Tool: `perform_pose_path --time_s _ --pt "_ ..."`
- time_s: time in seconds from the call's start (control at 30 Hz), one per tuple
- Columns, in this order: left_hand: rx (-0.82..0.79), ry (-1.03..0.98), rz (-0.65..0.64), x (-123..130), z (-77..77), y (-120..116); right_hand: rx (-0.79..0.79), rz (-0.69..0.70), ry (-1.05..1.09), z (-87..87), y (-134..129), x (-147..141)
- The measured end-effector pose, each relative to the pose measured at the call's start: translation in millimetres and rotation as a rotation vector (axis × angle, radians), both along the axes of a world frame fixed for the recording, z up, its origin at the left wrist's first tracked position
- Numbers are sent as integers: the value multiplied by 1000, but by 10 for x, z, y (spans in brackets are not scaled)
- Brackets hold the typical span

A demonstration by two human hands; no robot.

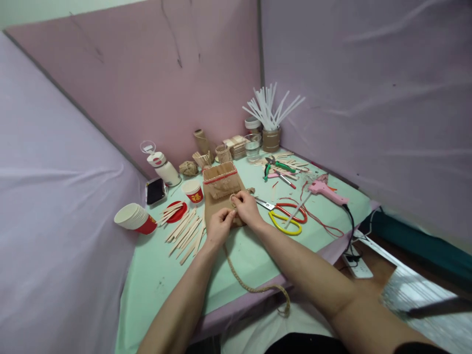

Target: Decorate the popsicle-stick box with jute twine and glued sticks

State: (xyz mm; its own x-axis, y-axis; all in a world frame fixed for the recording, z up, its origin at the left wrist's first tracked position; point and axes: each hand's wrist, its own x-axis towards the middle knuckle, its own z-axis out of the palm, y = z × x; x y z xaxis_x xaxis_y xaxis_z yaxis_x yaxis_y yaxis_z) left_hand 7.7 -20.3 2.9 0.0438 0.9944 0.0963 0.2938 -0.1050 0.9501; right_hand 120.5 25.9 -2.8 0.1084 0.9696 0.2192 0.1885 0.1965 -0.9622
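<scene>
My left hand (219,226) is closed in a pinch on a braided twine cord (241,281). The cord trails from it across the table and over the front edge. My right hand (248,208) is also pinched, touching the left fingertips, with a small loop of the cord at its fingers. Both hands are above a brown cardboard piece (211,205). An open-topped brown box (222,183) with a red strip along its rim stands on the far part of the cardboard. The fingers hide the exact grip on the cord.
Red-and-yellow-handled scissors (285,216), a pink glue gun (326,191) and green-handled pliers (280,165) lie right. Wooden sticks (184,235), paper cups (135,219) and a white bottle (164,169) are left. White glue sticks (271,110) stand in a brown holder at the back.
</scene>
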Motion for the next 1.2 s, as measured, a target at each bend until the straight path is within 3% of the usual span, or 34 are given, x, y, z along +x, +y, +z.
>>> perform_pose_path --time_s 0.17,0.4,0.57,0.77,1.0,1.2 --pt "9 -81 43 -7 25 24 -42 85 90 15 41 59" --pt "-100 -378 40 -57 19 105 -79 253 215 41 16 57" --pt "-153 -525 52 -53 61 116 -88 245 172 30 11 66" --pt "-185 -509 6 -61 83 111 -126 270 186 39 -11 60" --pt "-143 -471 -26 -71 38 124 -76 301 2 84 -21 59" --pt "-77 -463 38 -82 -29 132 -50 284 -25 33 3 69"
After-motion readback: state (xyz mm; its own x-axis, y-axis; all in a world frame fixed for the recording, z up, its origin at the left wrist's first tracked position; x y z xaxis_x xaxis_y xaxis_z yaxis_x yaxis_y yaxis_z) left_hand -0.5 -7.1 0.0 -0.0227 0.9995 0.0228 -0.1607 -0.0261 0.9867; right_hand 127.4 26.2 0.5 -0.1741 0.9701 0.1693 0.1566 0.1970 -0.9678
